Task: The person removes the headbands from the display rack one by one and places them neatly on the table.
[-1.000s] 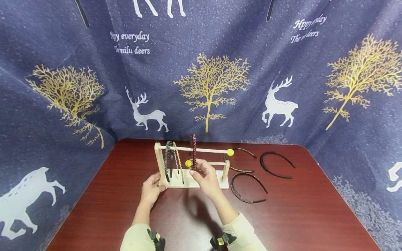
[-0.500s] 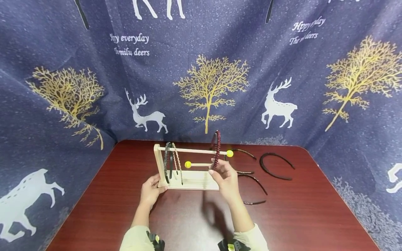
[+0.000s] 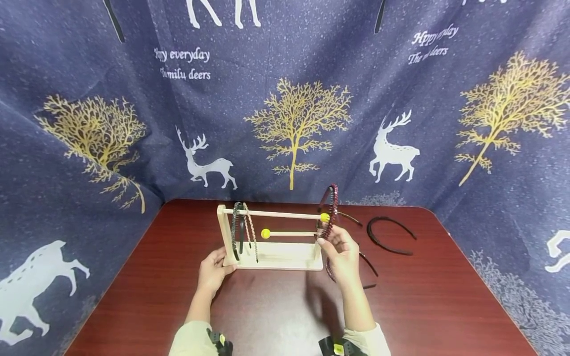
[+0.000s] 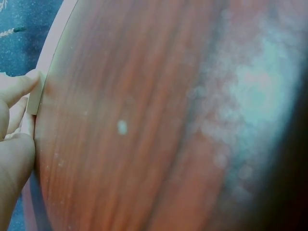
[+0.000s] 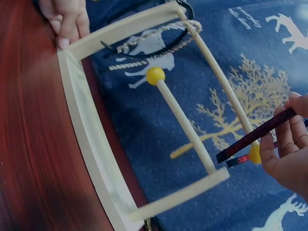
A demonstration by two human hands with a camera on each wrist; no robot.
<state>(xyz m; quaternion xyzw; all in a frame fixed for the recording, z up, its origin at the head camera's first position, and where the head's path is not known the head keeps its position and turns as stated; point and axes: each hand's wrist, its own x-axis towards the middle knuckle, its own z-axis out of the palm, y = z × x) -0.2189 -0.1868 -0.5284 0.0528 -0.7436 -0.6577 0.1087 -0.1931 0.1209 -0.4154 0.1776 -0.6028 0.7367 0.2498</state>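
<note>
A dark red toothed headband [image 3: 334, 207] is pinched between the thumb and fingers of my right hand [image 3: 344, 252]. It stands upright at the yellow ball [image 5: 255, 153] on the end of the upper rod; I cannot tell whether the band still encircles it. My left hand [image 3: 212, 269] grips the left corner of the wooden headband rack [image 3: 285, 263], thumb at the front in the head view. A black headband [image 3: 236, 230] and a beige braided headband [image 3: 253, 232] hang at the left end of the rack's upper rod [image 3: 280, 214].
A black headband [image 3: 371, 232] lies on the red-brown table [image 3: 427, 296] to the right. Another dark headband [image 3: 368, 264] is partly hidden behind my right hand, and one more [image 3: 352, 217] shows behind the rack. A patterned blue cloth [image 3: 285, 148] hangs behind the table.
My right hand has moved the dark red headband rightward along the upper rod, from its middle to the yellow ball at the end. My left hand stays on the rack's corner.
</note>
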